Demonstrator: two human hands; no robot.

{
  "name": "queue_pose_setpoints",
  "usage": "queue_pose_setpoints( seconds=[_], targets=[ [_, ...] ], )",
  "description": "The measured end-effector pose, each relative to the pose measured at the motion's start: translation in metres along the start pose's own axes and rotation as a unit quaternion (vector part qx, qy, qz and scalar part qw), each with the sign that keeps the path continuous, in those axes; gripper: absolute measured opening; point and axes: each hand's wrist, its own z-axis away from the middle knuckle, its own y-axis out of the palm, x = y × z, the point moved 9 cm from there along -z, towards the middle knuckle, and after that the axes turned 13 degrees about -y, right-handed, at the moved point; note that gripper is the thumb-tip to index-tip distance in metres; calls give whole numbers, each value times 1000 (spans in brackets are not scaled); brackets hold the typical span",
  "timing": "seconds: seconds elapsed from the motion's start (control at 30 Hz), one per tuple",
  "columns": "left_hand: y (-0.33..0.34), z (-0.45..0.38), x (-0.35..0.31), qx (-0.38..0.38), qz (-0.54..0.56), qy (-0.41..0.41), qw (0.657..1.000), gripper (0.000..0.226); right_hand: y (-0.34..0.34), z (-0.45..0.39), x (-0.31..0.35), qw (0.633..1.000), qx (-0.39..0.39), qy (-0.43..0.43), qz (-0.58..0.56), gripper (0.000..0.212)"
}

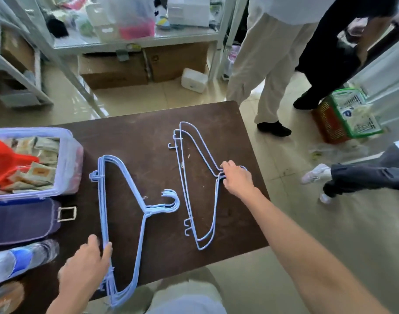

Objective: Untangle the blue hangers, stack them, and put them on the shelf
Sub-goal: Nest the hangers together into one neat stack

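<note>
Two groups of pale blue wire hangers lie on the dark brown table (148, 137). The left stack of several hangers (123, 177) lies aligned, hooks pointing right, its near end hanging over the table's front edge. My left hand (87, 261) grips the stack's straight bar near that edge. The right group of about two hangers (194, 146) lies loosely overlapped. My right hand (237, 177) is closed around their hooks at the table's right side. A white metal shelf (135, 41) stands beyond the table.
A clear plastic bin (67, 155) with packets and a red scoop, a dark purple pouch (19, 220) and a water bottle (21, 259) crowd the table's left side. Cardboard boxes sit under the shelf. People's legs and a green basket (350, 114) occupy the floor at right.
</note>
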Motion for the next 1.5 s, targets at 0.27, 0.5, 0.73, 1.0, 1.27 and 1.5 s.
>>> queue_pose_setpoints(
  seconds=[0.27,0.5,0.73,1.0,1.27,1.5],
  targets=[
    [33,41,-38,86,11,23,996,28,18,-16,13,985,1,-105,137,18],
    [37,71,-91,225,124,71,964,25,26,9,22,984,40,-149,92,25],
    [31,69,-134,276,87,103,952,27,36,32,16,990,15,-130,53,25],
    [42,79,-155,315,110,127,934,27,44,40,31,991,5,-125,55,25],
    [62,102,-134,390,145,83,905,32,60,72,-7,987,66,19,-145,26],
    [31,97,-145,406,245,56,879,32,17,101,-36,982,13,92,-163,53]
  ],
)
